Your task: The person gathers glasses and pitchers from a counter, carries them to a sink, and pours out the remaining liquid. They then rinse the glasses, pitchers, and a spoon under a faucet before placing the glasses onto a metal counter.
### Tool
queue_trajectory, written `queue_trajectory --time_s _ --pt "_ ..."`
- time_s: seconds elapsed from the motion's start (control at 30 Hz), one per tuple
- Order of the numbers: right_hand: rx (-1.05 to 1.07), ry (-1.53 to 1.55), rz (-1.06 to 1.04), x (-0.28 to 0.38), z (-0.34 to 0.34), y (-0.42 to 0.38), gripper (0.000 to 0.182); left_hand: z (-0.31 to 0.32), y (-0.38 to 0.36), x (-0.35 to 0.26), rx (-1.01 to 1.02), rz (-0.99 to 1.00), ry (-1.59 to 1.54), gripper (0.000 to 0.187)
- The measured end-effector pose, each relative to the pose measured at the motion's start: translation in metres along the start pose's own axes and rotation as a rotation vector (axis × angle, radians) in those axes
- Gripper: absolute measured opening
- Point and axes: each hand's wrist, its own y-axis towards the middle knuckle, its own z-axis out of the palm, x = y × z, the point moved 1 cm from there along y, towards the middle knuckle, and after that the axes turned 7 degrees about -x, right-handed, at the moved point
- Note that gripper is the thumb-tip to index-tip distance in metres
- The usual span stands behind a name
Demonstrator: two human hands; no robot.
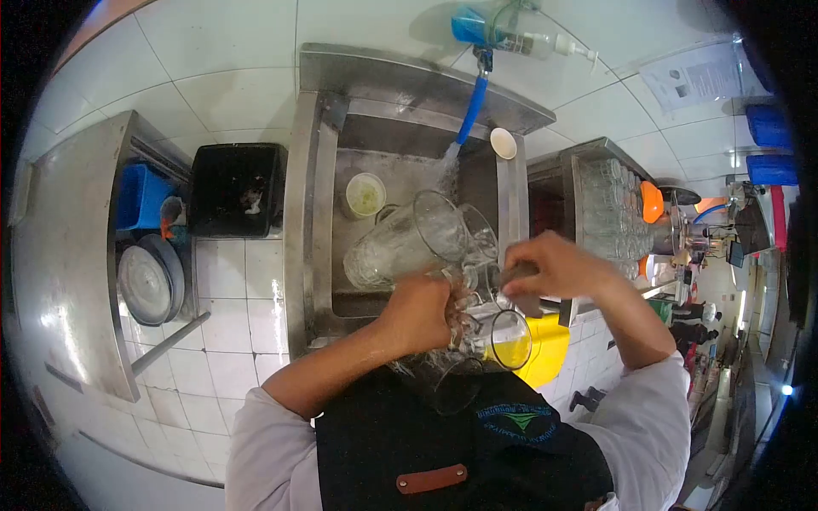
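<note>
My left hand is closed around the handles of several clear glass mugs, held over the front edge of the sink. My right hand is beside them, its fingers closed on a grey piece that I cannot make out clearly, near a mug rim. A large glass pitcher lies tilted in the basin, just beyond my left hand. Water runs from a blue hose into the sink. A white cup with greenish contents stands in the basin.
A small white cup is on the sink's right rim. Rows of glasses stand on the right. Below is a yellow container. At left are a black bin, a blue basket and stacked plates.
</note>
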Motion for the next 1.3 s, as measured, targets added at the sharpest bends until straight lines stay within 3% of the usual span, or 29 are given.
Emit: queue_trajectory --time_s 0.03,0.2,0.33,0.47,0.5,0.6,0.7,0.83,0.97,1.07,1.17,1.27,1.3 --pt "-0.071 0.003 -0.02 -0.009 0.023 0.0 0.03 -0.001 0.001 -0.002 0.03 -0.022 0.012 0.037" --pt "0.422 0.205 -0.019 -0.01 0.058 0.041 0.028 0.007 0.004 -0.003 0.107 -0.044 0.009 0.034" --pt "0.638 0.127 -0.291 -0.042 0.107 0.068 0.035 0.004 0.002 -0.006 0.108 -0.03 0.022 0.035" --pt "0.783 0.074 -0.127 -0.022 0.078 0.064 0.032 0.004 -0.005 0.005 0.121 -0.128 -0.12 0.034" --pt "0.682 0.228 -0.173 -0.026 0.07 0.058 0.033 0.004 -0.007 0.008 0.137 -0.171 -0.163 0.034" --pt "0.633 0.226 -0.057 -0.041 0.022 0.04 0.035 0.003 -0.006 0.009 0.092 -0.261 -0.17 0.033" --pt "0.082 0.204 -0.165 -0.024 0.003 0.009 0.035 0.007 0.003 0.012 0.044 -0.327 -0.224 0.033" --pt "-0.054 0.009 -0.152 0.02 0.006 -0.018 0.019 0.013 0.01 0.018 0.002 -0.245 -0.098 0.032" --pt "0.095 -0.007 -0.058 0.012 0.035 -0.017 0.013 0.007 0.018 0.013 0.025 -0.292 -0.048 0.031" --pt "0.676 -0.024 -0.134 -0.006 0.071 0.019 0.016 0.013 0.016 0.009 0.055 -0.213 -0.02 0.03" --pt "0.727 0.02 -0.582 -0.038 0.117 0.025 0.021 0.012 0.016 0.003 0.08 -0.155 0.044 0.027" --pt "0.794 -0.035 -0.303 -0.003 0.095 0.028 0.025 0.016 0.011 0.01 0.05 -0.165 -0.058 0.024" --pt "0.813 -0.023 -0.312 0.003 0.088 0.029 0.025 0.016 0.009 0.014 0.03 -0.169 -0.122 0.023"
